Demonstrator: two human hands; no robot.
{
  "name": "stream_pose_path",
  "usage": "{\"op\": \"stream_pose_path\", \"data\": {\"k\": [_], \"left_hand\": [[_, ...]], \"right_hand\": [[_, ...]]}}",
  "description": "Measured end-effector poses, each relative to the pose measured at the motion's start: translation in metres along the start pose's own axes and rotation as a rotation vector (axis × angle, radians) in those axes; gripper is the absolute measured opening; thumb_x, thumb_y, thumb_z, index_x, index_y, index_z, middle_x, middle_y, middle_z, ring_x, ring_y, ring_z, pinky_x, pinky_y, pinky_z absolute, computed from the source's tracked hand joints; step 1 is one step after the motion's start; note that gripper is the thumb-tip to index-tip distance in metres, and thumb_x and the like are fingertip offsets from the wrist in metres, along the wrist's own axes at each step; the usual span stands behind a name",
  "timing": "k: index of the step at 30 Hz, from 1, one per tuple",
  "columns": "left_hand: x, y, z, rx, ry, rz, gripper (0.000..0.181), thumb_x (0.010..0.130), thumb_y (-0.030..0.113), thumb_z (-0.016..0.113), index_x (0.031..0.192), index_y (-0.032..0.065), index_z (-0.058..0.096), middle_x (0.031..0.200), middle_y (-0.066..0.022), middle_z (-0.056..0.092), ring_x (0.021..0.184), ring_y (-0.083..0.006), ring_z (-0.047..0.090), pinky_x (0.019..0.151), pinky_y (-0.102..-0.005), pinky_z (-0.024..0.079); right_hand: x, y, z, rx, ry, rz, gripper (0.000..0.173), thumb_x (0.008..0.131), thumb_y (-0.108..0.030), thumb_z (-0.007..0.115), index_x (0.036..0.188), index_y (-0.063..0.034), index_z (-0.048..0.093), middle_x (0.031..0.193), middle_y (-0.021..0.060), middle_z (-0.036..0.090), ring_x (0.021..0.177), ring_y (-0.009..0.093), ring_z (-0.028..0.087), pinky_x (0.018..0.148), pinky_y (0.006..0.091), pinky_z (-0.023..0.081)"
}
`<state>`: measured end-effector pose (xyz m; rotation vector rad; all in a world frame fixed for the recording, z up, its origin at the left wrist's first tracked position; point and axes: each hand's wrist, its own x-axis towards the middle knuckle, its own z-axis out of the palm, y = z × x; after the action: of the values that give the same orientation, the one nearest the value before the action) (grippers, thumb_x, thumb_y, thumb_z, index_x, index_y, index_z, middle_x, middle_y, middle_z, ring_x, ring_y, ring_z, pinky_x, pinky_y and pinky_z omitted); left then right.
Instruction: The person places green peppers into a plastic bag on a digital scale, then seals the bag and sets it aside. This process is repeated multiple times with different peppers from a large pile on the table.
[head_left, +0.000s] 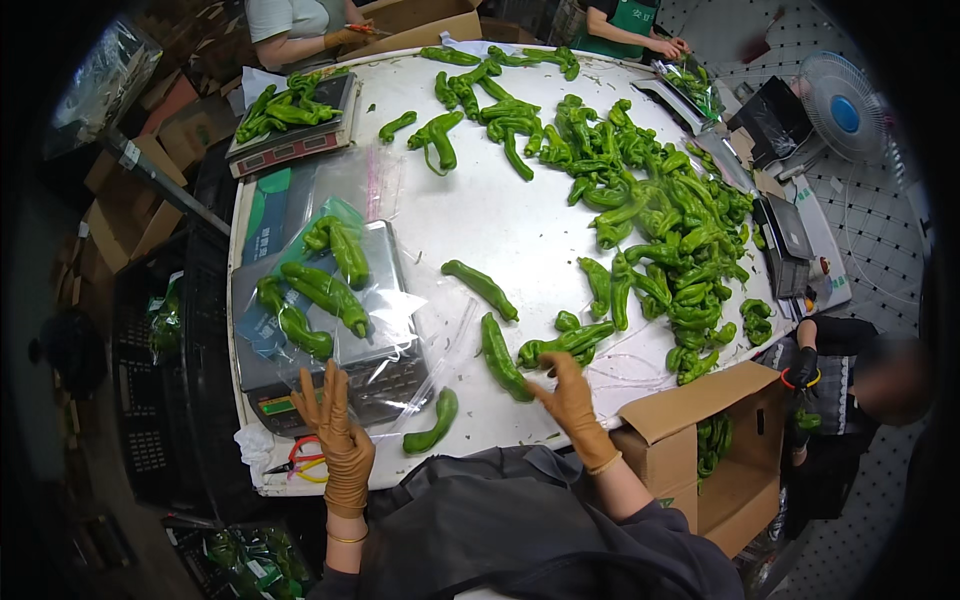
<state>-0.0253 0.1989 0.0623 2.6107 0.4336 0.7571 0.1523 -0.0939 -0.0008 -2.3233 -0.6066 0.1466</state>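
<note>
My left hand (334, 431), in a tan glove, is raised with fingers apart at the near edge of a digital scale (386, 300). On that scale lies a clear plastic bag (375, 345) with several green peppers (322, 292). My right hand (566, 401), also gloved, has thumb and fingers apart; its thumb is beside the lower end of a long green pepper (501, 356), and whether they touch I cannot tell. One more pepper (480, 287) lies above that one, and a curved pepper (435, 424) lies between my hands, near the table edge.
A large pile of peppers (675, 217) covers the white table's right side. Scissors (304, 457) lie at the near left corner. An open cardboard box (742, 495) stands at right. A second scale (292, 127) holds peppers. Co-workers stand at the far side (289, 30) and right (832, 390).
</note>
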Motion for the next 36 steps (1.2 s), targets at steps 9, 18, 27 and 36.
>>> {"op": "stream_pose_path", "data": {"k": [9, 18, 27, 36], "left_hand": [[0.0, 0.002, 0.001, -0.03, 0.012, 0.006, 0.082, 0.065, -0.016, 0.042, 0.143, 0.0102, 0.045, 0.149, -0.011, 0.044, 0.145, -0.0397, 0.023, 0.116, -0.0583, 0.005], [0.005, 0.011, -0.002, -0.017, 0.001, -0.028, 0.082, 0.068, -0.018, 0.04, 0.145, 0.0095, 0.041, 0.15, -0.0127, 0.041, 0.145, -0.0409, 0.022, 0.117, -0.056, 0.007], [0.004, 0.006, -0.003, -0.014, 0.011, 0.03, 0.085, 0.062, -0.017, 0.043, 0.143, 0.0118, 0.046, 0.15, -0.0075, 0.043, 0.145, -0.0395, 0.022, 0.115, -0.0612, 0.006], [0.005, 0.005, -0.001, -0.078, 0.07, 0.022, 0.086, 0.063, -0.019, 0.037, 0.143, 0.0103, 0.046, 0.148, -0.0132, 0.044, 0.145, -0.037, 0.024, 0.117, -0.0528, 0.008]], "right_hand": [[-0.015, 0.022, 0.033, 0.457, -0.101, 0.408, 0.052, 0.081, -0.019, 0.077, 0.121, 0.0022, 0.052, 0.095, 0.0123, 0.062, 0.08, 0.024, 0.065, 0.069, 0.03, 0.053], [-0.022, -0.062, -0.04, 1.347, -0.743, 0.527, 0.057, 0.09, -0.037, 0.066, 0.123, 0.0077, 0.055, 0.094, 0.0151, 0.07, 0.053, 0.006, 0.054, 0.043, 0.0146, 0.037], [0.089, -0.17, 0.074, 1.286, -0.455, 0.219, 0.06, 0.091, -0.028, 0.068, 0.138, 0.002, 0.046, 0.1, 0.0095, 0.066, 0.085, 0.009, 0.056, 0.072, 0.0222, 0.046], [0.059, 0.044, -0.05, -0.355, 0.163, -0.031, 0.06, 0.066, 0.017, 0.052, 0.115, -0.0137, 0.066, 0.127, 0.0095, 0.061, 0.12, 0.041, 0.049, 0.102, 0.043, 0.044]]}}
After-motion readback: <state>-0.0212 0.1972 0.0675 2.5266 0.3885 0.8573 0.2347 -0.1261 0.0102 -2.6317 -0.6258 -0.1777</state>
